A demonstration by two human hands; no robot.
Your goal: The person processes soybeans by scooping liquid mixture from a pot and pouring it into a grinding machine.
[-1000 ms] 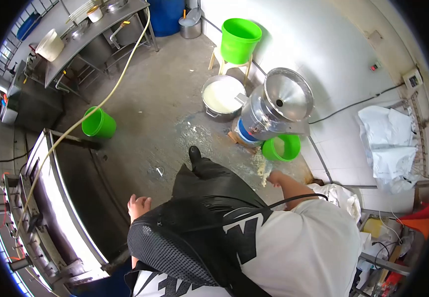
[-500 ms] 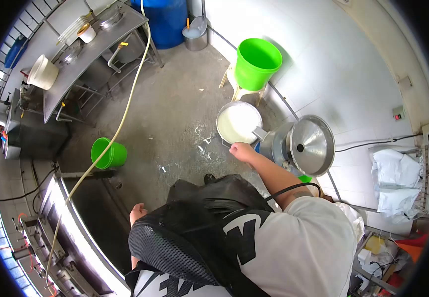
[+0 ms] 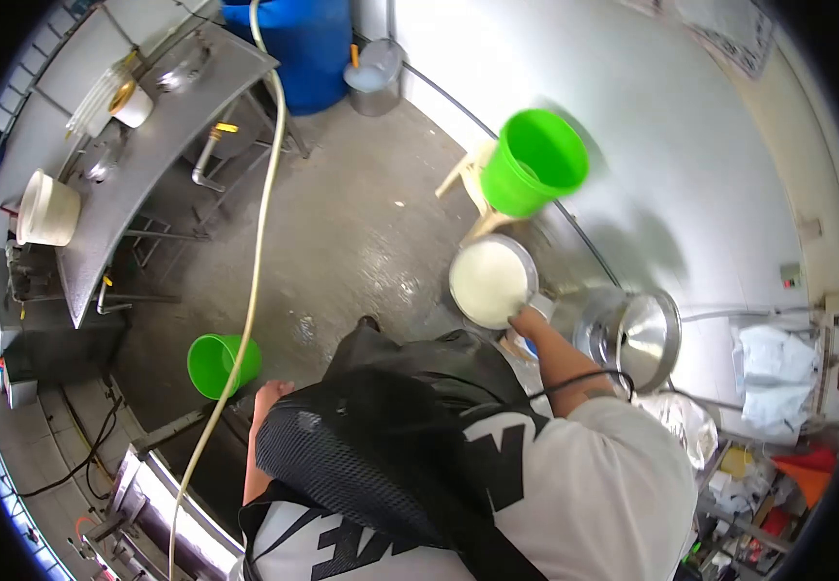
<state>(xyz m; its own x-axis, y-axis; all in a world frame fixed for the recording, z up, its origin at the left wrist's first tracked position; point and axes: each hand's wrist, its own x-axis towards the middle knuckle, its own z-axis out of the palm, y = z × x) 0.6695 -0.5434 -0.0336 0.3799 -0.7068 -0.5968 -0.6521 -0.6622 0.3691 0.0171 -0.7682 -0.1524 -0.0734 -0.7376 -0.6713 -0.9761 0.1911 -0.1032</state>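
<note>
My right hand (image 3: 533, 323) is at the near right rim of a round metal pot (image 3: 454, 302) holding creamy white liquid (image 3: 489, 279). Its fingers look bent and closed, but blur and the pot's edge hide what they grip. Just right of this hand stands a metal machine (image 3: 597, 334) with a wide steel funnel (image 3: 650, 329) on top. My left hand (image 3: 272, 393) hangs low beside my body with loosely spread fingers and nothing visible in it. A green bucket (image 3: 208, 366) on the floor is the nearest thing to it.
A green tub (image 3: 532, 172) sits on a cream stool (image 3: 478, 184) by the wall. A pale hose (image 3: 263, 215) crosses the view on the left. Along the left runs a steel table (image 3: 137, 174) with a white bucket (image 3: 48, 209). A blue barrel (image 3: 305, 56) stands at the back.
The view has shifted, so the pot and machine appear lower and farther right. My right hand has moved from the pot's near-side handle along to its right rim. My left hand is slightly higher.
</note>
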